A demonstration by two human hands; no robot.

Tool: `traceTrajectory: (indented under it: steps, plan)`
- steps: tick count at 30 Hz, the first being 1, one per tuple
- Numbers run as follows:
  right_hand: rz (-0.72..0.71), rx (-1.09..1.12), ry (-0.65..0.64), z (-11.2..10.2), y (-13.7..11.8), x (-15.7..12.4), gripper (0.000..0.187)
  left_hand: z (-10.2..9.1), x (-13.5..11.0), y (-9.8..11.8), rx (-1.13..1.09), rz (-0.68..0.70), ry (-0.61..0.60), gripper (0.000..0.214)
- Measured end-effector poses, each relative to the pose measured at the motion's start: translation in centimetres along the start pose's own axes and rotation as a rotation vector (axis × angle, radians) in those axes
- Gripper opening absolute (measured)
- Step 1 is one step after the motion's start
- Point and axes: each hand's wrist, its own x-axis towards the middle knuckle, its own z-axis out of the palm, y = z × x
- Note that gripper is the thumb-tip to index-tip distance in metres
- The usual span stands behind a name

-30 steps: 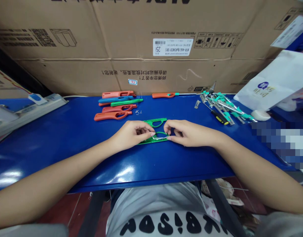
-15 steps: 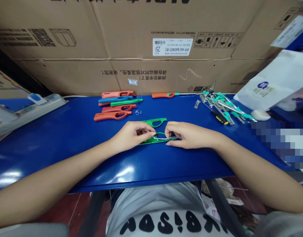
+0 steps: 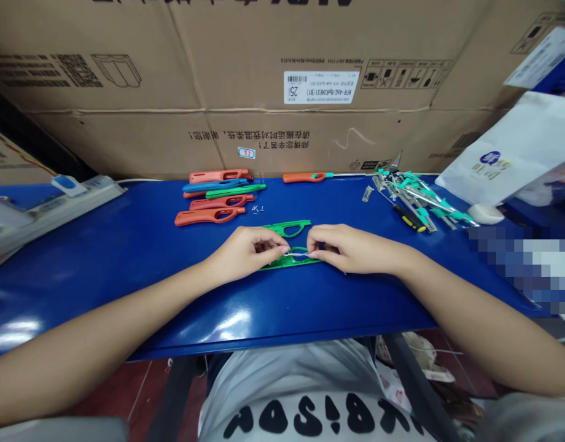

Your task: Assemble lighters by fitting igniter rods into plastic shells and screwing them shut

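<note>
On the blue table point(image 3: 126, 258) my left hand point(image 3: 245, 250) and my right hand point(image 3: 344, 248) meet over a green plastic lighter shell point(image 3: 289, 262) that lies flat. Both hands are closed in a pinch on a thin metal tube point(image 3: 298, 253) held along the shell between their fingertips. A second green shell half point(image 3: 289, 228) lies just behind the hands, untouched.
A stack of orange, blue and green shells point(image 3: 218, 191) lies at the back left. An assembled orange lighter point(image 3: 310, 177), a heap of metal tubes with teal parts point(image 3: 414, 196) and a screwdriver point(image 3: 406, 218) lie back right. Cardboard boxes point(image 3: 264, 80) wall the rear; a white bag point(image 3: 508, 153) sits right.
My right hand has shifted slightly left and back toward the left hand, and the thin metal tube now lies level along the green shell. The left hand has barely moved.
</note>
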Motion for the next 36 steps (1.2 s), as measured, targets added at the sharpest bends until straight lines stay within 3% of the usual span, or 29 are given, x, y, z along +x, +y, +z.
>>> traceTrajectory:
  steps: [8, 12, 14, 18, 22, 28, 32, 36]
  plan:
    - [-0.043, 0.046, -0.038, -0.4, -0.1, -0.3, 0.006, -0.3, 0.0, 0.0, 0.086, 0.036, -0.008, 0.026]
    - [-0.081, 0.046, -0.094, -0.6, -0.1, -0.7, 0.028, -0.4, 0.0, 0.2, 0.164, 0.078, 0.002, 0.023]
    - [-0.03, 0.048, -0.066, -0.5, -0.1, -0.7, 0.032, -0.5, 0.0, 0.3, 0.205, 0.104, 0.005, 0.021]
    - [0.095, 0.085, 0.0, -0.4, 0.2, -0.3, 0.018, -0.7, -0.1, 0.3, 0.276, 0.15, 0.004, 0.019]
    - [0.218, 0.065, -0.011, -0.4, 0.7, 0.0, 0.013, -0.8, -0.2, 0.3, 0.364, 0.228, -0.02, 0.018]
    - [0.211, 0.001, -0.042, -1.1, 0.7, -0.4, 0.026, -1.0, -0.3, 0.3, 0.401, 0.269, -0.052, 0.019]
    - [0.212, 0.02, -0.123, -1.4, 0.5, -0.5, 0.022, -1.1, -0.4, 0.3, 0.414, 0.279, -0.044, 0.019]
    - [0.304, 0.013, -0.138, -1.2, 0.7, -0.4, 0.019, -1.1, -0.3, 0.1, 0.443, 0.313, -0.06, 0.019]
